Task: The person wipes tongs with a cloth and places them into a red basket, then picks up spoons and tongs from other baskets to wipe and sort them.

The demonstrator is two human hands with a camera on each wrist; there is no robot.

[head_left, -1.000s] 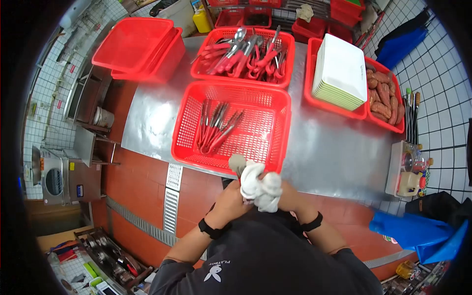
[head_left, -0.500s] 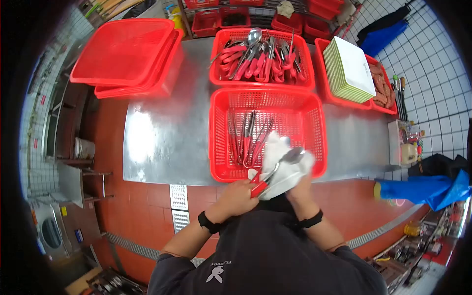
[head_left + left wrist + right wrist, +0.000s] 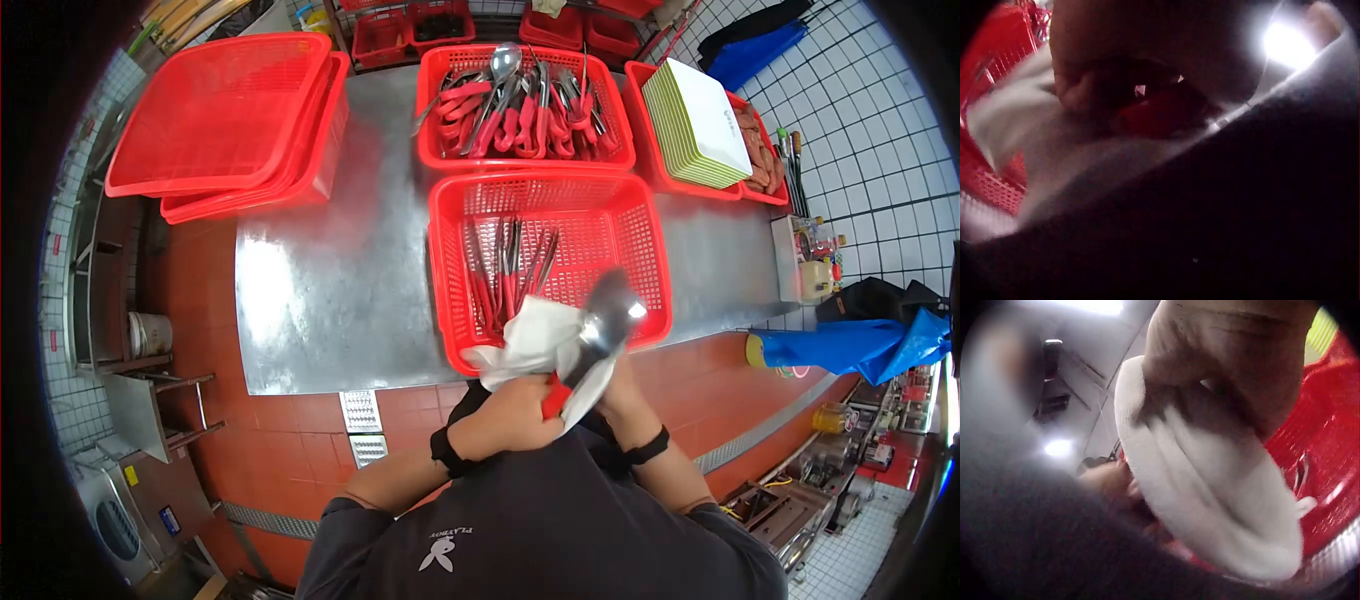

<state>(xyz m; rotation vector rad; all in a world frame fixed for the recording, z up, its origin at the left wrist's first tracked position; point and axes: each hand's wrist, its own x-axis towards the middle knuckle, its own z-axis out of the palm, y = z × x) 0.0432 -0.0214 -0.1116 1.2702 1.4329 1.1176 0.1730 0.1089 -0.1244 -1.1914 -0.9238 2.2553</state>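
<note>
A large metal spoon (image 3: 606,318) with a red handle (image 3: 556,397) slants up over the front of the near red basket (image 3: 655,250). Its handle is gripped by my left hand (image 3: 508,415), which is dark and close in the left wrist view. My right hand (image 3: 622,398) holds a white cloth (image 3: 1222,487) gathered beside the spoon, its fingers partly covered by the folds. The cloth also spreads over toward the left hand. Several red-handled tongs (image 3: 508,275) lie in the left half of the near basket.
Behind stands another red basket (image 3: 430,110) packed with red-handled utensils. White, green-edged trays (image 3: 710,120) are stacked at right, next to a basket of brownish pieces (image 3: 762,160). Red baskets (image 3: 220,110) stack at the left. All stand on a steel table (image 3: 330,330).
The spoon's bowl has come out from the bunched cloth and swung up to the right. The cloth has spread out. The head view has shifted, moving the baskets within it.
</note>
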